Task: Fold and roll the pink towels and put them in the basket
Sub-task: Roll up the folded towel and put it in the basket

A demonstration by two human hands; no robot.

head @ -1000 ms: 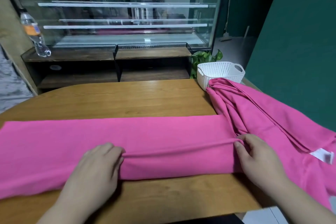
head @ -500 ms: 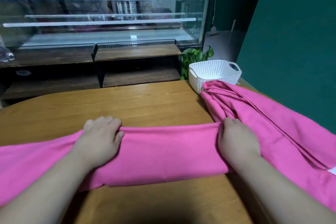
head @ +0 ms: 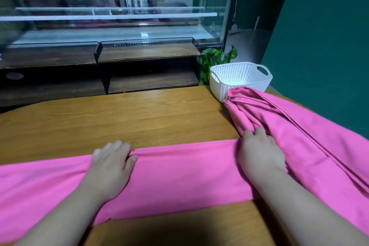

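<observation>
You see one left hand [head: 109,168], one right hand [head: 259,156], one folded pink towel [head: 179,175], one bunched pink heap [head: 303,136], one white basket [head: 229,88].

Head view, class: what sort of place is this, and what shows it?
Likely a bakery or café: a glass display case with shelves stands beyond the wooden table and low wooden racks.

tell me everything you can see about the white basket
The white basket is plastic-looking, with perforated woven-pattern walls, rounded corners and a cut-out handle at each end. It stands upright at the far right corner of the wooden table, beside a green plant. A bunched pink towel lies against its near side and hides part of it. No towel shows inside it.
</observation>
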